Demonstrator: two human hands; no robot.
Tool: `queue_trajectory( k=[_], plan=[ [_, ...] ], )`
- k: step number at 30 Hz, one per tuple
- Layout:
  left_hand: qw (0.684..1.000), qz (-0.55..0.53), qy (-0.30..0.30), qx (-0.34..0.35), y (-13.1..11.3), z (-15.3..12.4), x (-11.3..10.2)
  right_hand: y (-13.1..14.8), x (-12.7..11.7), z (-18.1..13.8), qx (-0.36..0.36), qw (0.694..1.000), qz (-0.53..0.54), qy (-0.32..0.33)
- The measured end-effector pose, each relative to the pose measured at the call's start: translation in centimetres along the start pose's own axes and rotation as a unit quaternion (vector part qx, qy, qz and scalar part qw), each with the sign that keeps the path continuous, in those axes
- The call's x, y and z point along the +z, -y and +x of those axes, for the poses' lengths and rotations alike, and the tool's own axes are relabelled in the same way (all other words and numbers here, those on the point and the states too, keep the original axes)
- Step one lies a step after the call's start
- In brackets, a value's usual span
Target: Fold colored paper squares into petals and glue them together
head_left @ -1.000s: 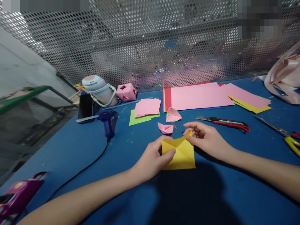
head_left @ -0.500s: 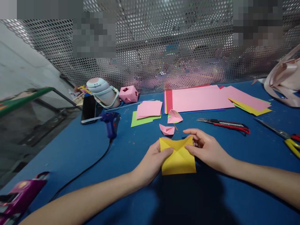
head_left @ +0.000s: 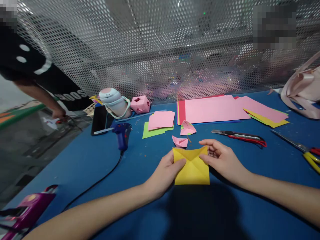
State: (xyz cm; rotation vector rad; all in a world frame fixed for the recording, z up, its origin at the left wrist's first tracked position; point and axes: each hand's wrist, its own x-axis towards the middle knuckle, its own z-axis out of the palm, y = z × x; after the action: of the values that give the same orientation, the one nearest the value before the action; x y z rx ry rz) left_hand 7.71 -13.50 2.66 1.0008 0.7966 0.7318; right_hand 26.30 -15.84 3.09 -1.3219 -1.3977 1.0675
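A square of yellow paper [head_left: 193, 170] with diagonal creases lies on the blue table [head_left: 100, 160] in front of me. My left hand [head_left: 163, 173] pinches its upper left corner, thumb on top. My right hand [head_left: 222, 160] pinches its upper right corner, fingers curled behind the sheet. Two small folded pink paper pieces [head_left: 180, 141] [head_left: 187, 128] lie just beyond the yellow sheet.
Further back lie pink squares on green paper [head_left: 160, 121] and large pink sheets [head_left: 212, 108]. A utility knife [head_left: 237, 135] and scissors [head_left: 303, 150] lie at right, a blue glue gun [head_left: 122, 133] with its cord at left. Another person [head_left: 37, 80] stands at far left. A pink bag [head_left: 302, 90] sits at far right.
The yellow sheet has been pressed flatter onto the table, both hands staying on its top corners. The view has shifted, and another person has come into view at left.
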Motion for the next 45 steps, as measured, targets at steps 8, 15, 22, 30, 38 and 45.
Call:
queue_trajectory(
  k=[8,15,22,30,38,45],
  plan=[
    [1.0,0.017,-0.007,0.002,-1.3,0.4,0.8,-0.2,-0.1,1.0,0.023,0.996,0.082,-0.006],
    [0.994,0.096,-0.049,0.033,-1.2,1.8,1.4,-0.5,-0.2,2.8,0.0,0.997,0.076,0.005],
    [0.973,0.193,-0.086,0.089,-0.7,2.0,1.4,-1.0,-0.8,3.0,0.015,0.998,0.059,0.0],
    [0.949,0.279,-0.071,0.128,-0.7,0.9,1.0,-0.3,-0.6,1.3,-0.038,0.998,-0.056,0.011],
    [0.932,0.319,-0.011,0.171,-0.6,1.2,1.4,-0.2,-0.3,1.3,-0.026,0.999,-0.031,-0.009],
    [0.939,0.316,-0.006,0.132,-0.3,1.9,1.2,-0.5,-0.3,2.0,0.031,0.998,0.026,0.039]
  ],
)
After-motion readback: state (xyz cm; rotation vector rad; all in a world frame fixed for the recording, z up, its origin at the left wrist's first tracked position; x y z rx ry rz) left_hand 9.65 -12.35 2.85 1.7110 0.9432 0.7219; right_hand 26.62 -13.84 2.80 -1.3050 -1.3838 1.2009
